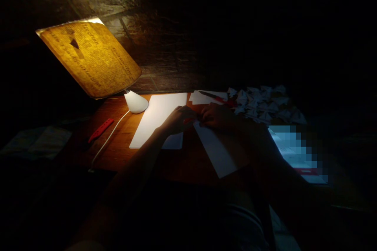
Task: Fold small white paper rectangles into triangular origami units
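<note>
A long white paper strip (216, 151) lies slantwise on the wooden table, its far end under my fingers. My left hand (180, 118) is closed at that end, with the thumb side down on the paper. A small reddish patch (189, 120) shows below its fingers; I cannot make out what it is. Curled over the same end from the right is my right hand (216, 115), deep in shadow. White sheets (160, 121) lie stacked to the left, partly behind my left hand. Beyond my right hand, a dark blade with a red handle (216, 97) rests on smaller papers (196, 97).
A lamp with a printed yellow shade (91, 57) and white base (137, 102) stands at the back left, its white cord (108, 137) running forward. Near it lies a red cutter (101, 130). Many folded white paper pieces (265, 104) are heaped right, behind a glowing pixelated panel (294, 157).
</note>
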Available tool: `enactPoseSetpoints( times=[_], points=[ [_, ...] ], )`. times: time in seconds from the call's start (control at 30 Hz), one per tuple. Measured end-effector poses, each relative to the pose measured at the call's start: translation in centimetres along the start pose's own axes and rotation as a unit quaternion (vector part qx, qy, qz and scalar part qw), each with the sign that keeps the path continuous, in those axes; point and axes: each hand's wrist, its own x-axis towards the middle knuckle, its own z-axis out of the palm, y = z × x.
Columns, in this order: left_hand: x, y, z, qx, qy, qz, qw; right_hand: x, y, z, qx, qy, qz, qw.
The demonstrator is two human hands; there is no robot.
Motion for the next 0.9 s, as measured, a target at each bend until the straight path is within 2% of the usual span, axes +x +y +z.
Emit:
enactPoseSetpoints(
  times=[0.33,0.47,0.67,0.9],
  points=[
    [0.6,-0.5,1.6,0.002,0.028,0.021,0.999,0.4,0.5,-0.1,0.021,-0.025,-0.003,0.999],
    [0.5,-0.3,1.5,-0.004,0.035,0.038,0.999,0.2,0.5,-0.1,0.026,-0.022,-0.001,0.999],
    [0.3,-0.1,1.5,-0.028,0.082,0.036,0.996,0.3,0.7,0.1,0.018,-0.014,-0.004,1.0],
    [0.6,0.4,2.2,-0.054,0.05,0.035,0.997,0.4,1.1,0.3,0.028,-0.013,-0.008,0.999]
  ],
)
